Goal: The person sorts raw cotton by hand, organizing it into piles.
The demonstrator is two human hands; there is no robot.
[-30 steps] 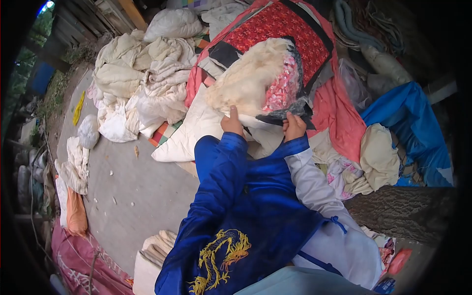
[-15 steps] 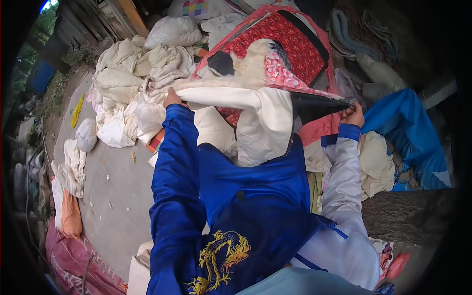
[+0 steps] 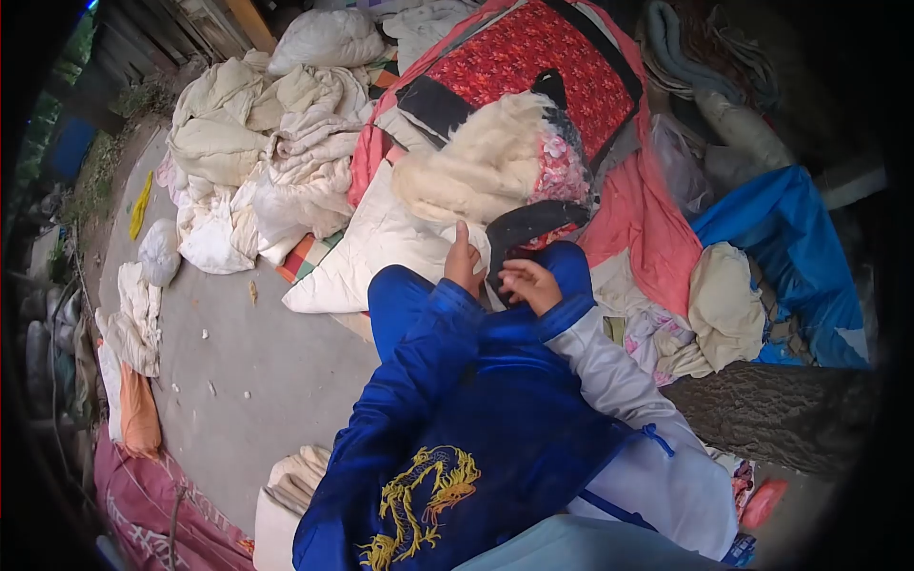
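Spread over the pile in front of me is a cloth piece with matted cream wadding (image 3: pixel 476 171), a pink floral patch (image 3: pixel 562 171) and a black fabric section (image 3: pixel 533 225) whose lower part hangs between my hands. My left hand (image 3: pixel 464 264) is beside its left edge, thumb stretched up; its other fingers are partly hidden. Close by on the right, my right hand (image 3: pixel 535 285) has loosely bent fingers held apart, near the black fabric, with nothing visibly gripped. A white padded cloth (image 3: pixel 357 252) lies under the wadding, left of my knees.
Behind are a red floral quilt (image 3: pixel 533 71) and pink cloth (image 3: pixel 633 228). Cream bedding (image 3: pixel 224 143) is heaped at left on the grey ground (image 3: pixel 214 362). A blue tarp (image 3: pixel 790 224) and a log (image 3: pixel 781 416) lie to the right.
My hands have come from wide apart, stretching the cloth between them, to close together above my lap. The cloth has dropped onto the pile, and more white padded cloth shows.
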